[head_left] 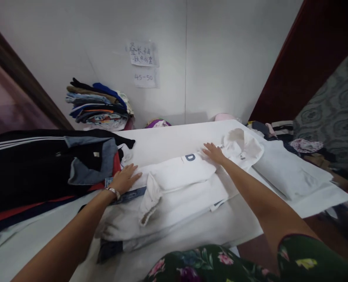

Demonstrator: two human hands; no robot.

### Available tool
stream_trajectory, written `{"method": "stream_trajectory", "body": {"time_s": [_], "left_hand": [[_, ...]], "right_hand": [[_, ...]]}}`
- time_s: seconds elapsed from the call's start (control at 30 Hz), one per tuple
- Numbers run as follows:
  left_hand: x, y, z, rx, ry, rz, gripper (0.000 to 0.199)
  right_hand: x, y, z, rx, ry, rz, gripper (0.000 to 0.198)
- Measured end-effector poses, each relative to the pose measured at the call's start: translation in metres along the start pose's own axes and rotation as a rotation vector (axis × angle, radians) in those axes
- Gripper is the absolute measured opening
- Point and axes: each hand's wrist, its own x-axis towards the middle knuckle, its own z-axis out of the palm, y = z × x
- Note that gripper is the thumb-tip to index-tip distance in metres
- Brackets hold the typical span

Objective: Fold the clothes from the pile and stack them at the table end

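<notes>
A white hooded jacket lies partly folded on the white table, its hood to the right and a dark letter D on its upper side. One sleeve with a gathered cuff bends toward me. My left hand rests with fingers stretched out at the jacket's left end. My right hand lies flat, fingers apart, on the cloth just left of the hood. Under the jacket, greyish-white and dark blue cloth shows at the lower left; how many garments lie there I cannot tell.
Dark garments, including a black one with white stripes, are heaped on the left. Folded clothes form a tall stack by the wall. A plump white pillow-like bundle lies on the right. More clothes pile up beyond the table's right edge.
</notes>
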Motion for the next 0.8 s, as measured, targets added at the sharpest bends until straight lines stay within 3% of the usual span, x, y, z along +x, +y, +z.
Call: {"method": "stream_trajectory", "body": {"time_s": [0.17, 0.3, 0.5, 0.67, 0.8], "left_hand": [[-0.027, 0.012, 0.009, -0.015, -0.08, -0.115, 0.061], [-0.029, 0.012, 0.008, -0.204, -0.04, -0.15, 0.056], [-0.053, -0.011, -0.01, -0.345, 0.076, -0.237, 0.053], [-0.09, -0.007, 0.004, -0.281, 0.066, -0.252, 0.054], [-0.095, 0.0, 0.01, -0.267, 0.019, -0.298, 0.054]], "right_hand": [[-0.028, 0.008, 0.031, -0.104, 0.005, -0.022, 0.052], [-0.035, 0.019, 0.05, -0.15, 0.107, -0.05, 0.048], [-0.031, 0.029, 0.056, -0.11, 0.17, -0.09, 0.048], [-0.031, 0.035, 0.06, 0.003, 0.224, -0.1, 0.048], [-0.03, 0.038, 0.062, 0.102, 0.25, -0.097, 0.049]]}}
